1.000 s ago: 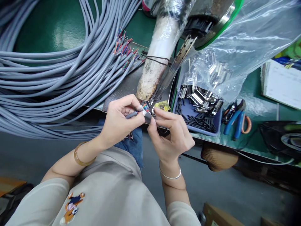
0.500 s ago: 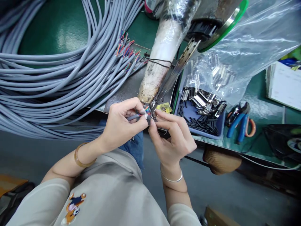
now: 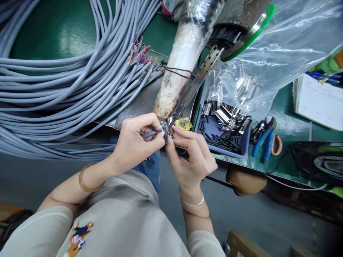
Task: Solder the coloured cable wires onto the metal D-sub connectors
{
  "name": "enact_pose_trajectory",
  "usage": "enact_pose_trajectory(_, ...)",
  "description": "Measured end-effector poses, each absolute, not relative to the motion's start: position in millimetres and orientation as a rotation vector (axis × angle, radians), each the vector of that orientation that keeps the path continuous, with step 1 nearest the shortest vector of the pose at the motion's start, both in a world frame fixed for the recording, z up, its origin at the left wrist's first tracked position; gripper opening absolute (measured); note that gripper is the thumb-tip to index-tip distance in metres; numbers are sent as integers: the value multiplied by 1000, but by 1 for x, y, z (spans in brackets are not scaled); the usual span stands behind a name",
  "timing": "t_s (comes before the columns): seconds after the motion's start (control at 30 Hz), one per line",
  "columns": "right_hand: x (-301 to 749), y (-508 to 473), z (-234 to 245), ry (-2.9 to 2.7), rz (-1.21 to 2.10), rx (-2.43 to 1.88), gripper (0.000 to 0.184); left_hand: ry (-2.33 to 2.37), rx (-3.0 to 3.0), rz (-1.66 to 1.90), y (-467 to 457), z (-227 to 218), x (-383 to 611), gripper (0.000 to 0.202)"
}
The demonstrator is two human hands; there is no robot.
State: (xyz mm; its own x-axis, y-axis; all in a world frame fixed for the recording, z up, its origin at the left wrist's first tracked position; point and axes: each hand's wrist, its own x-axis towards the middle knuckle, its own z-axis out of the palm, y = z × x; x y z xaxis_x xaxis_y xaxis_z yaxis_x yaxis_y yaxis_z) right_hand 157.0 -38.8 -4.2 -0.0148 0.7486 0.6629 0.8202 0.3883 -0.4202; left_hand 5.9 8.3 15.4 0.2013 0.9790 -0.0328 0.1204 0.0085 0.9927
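My left hand (image 3: 140,139) pinches the end of a grey cable (image 3: 148,134), whose thin coloured wires fan out at a multi-pin metal connector (image 3: 169,132). From the other side, my right hand (image 3: 191,155) closes thumb and fingertips on that connector's edge. The narrow tip of a soldering iron (image 3: 184,101) comes down from above to the pins, between my two hands. Fingertips partly cover the wire ends, so I cannot tell which wires are joined. A stained yellow piece (image 3: 183,124) lies just beyond my right fingers.
Grey cables (image 3: 80,85) with stripped ends cover the left of the green table. A wrapped white tube (image 3: 174,67) slants down beside the iron. Right of it stand a blue tray (image 3: 238,151) of connectors and black sleeves, plastic sheeting (image 3: 289,46), pliers (image 3: 264,139) and papers (image 3: 318,101).
The whole view has shifted slightly, so the table and both hands appear a little further left. Both hands keep their grip by the iron's tip.
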Motion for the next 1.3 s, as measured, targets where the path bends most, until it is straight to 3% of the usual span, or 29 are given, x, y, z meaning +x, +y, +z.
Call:
enact_pose_trajectory(0.77, 156, -38, 6, -1807, -133, -1382, 16, 1178, 1414, 1031, 8, 22, 4, 14)
enact_pose_trajectory(1.3, 162, -51, 5, -1849, -8, -1423, 16, 1084, 1442, 1042, -6, 1, 4, 9)
